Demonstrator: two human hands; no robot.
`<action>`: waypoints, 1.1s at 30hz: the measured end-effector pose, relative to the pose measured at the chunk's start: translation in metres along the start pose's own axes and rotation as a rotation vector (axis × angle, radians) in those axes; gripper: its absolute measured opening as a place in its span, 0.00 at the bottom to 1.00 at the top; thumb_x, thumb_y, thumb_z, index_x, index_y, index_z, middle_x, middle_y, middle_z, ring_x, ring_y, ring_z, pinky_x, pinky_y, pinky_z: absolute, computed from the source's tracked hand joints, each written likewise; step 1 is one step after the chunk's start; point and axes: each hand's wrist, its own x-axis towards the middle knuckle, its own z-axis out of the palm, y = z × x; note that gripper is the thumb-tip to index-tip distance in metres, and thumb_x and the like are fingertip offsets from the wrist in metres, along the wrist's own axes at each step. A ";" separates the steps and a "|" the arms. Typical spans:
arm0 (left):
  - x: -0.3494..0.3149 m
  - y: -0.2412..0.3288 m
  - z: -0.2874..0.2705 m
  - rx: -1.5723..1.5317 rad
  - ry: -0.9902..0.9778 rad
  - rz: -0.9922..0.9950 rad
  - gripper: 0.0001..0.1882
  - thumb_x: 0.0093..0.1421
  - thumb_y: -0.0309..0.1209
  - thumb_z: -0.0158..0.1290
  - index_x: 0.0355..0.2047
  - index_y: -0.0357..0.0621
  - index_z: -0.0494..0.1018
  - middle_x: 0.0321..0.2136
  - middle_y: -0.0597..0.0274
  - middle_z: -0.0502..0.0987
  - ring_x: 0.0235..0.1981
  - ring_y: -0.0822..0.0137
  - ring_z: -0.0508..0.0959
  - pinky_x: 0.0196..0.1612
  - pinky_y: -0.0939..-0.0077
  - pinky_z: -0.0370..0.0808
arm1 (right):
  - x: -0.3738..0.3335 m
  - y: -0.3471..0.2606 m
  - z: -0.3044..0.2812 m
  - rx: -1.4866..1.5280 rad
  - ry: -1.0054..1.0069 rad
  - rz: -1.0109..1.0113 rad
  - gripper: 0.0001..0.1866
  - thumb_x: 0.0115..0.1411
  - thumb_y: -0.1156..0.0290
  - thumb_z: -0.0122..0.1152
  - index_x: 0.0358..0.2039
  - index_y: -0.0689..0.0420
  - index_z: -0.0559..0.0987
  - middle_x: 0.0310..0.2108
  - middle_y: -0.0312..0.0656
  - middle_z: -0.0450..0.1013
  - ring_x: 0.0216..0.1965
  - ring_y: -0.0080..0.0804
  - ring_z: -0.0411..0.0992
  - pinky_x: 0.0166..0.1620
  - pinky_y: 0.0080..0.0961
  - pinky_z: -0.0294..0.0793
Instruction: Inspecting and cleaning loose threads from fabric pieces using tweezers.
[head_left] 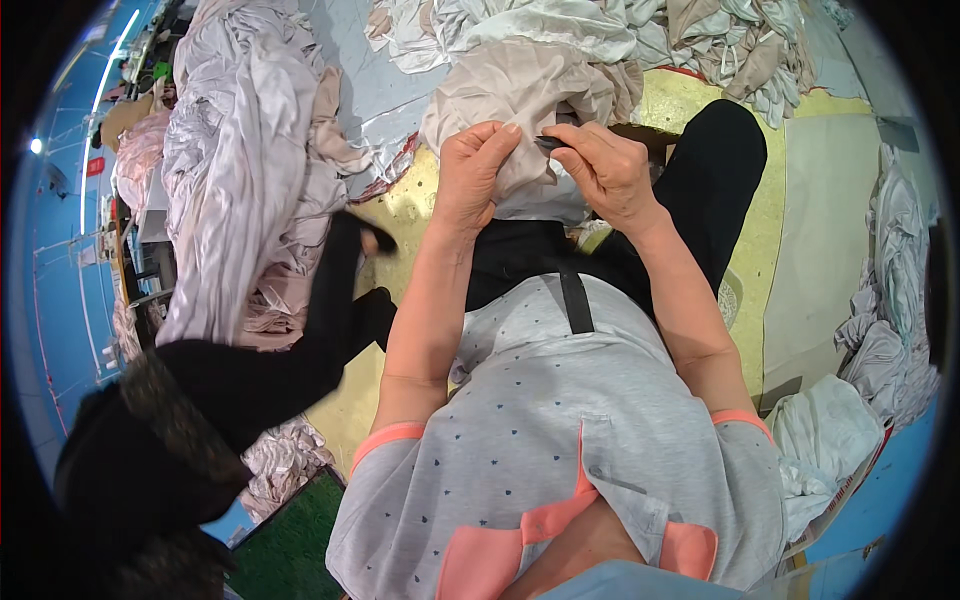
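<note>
My left hand (468,178) is closed, with thumb and fingers pinching the edge of a beige garment or cloth (500,90) that is bunched up in front of my lap. Close to its right, my right hand (612,178) is closed around a small dark tool (549,142). Its short tip points left toward the pinched fabric; the rest is hidden in my fingers, so its exact kind cannot be made out. The beige fabric hangs between both hands above my black trousers (520,250).
Long pale fabric heaps (240,150) rise at the left. More white and beige cloth (730,40) lies at the back, with further piles (825,440) on the right. A person in black (200,400) is close by on my left. The worn yellow floor (830,250) shows around me.
</note>
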 end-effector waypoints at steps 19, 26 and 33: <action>0.003 -0.001 0.003 0.216 0.075 0.102 0.15 0.60 0.30 0.56 0.17 0.42 0.72 0.15 0.81 0.64 0.17 0.86 0.56 0.19 0.85 0.50 | 0.004 -0.006 -0.001 -0.063 0.019 -0.069 0.11 0.54 0.71 0.64 0.38 0.59 0.79 0.22 0.40 0.71 0.18 0.33 0.68 0.22 0.25 0.67; 0.002 -0.003 0.003 0.184 0.069 0.077 0.13 0.60 0.29 0.55 0.18 0.41 0.74 0.16 0.80 0.66 0.18 0.87 0.57 0.20 0.86 0.51 | 0.001 -0.006 -0.002 -0.080 0.010 -0.082 0.11 0.53 0.70 0.65 0.37 0.59 0.79 0.22 0.40 0.71 0.18 0.34 0.69 0.22 0.26 0.68; 0.002 -0.001 0.002 0.095 0.060 0.023 0.11 0.61 0.29 0.55 0.22 0.38 0.77 0.19 0.74 0.73 0.20 0.85 0.65 0.22 0.87 0.60 | 0.000 -0.005 -0.002 -0.078 0.007 -0.094 0.11 0.53 0.70 0.65 0.37 0.58 0.79 0.22 0.40 0.71 0.18 0.34 0.69 0.22 0.25 0.68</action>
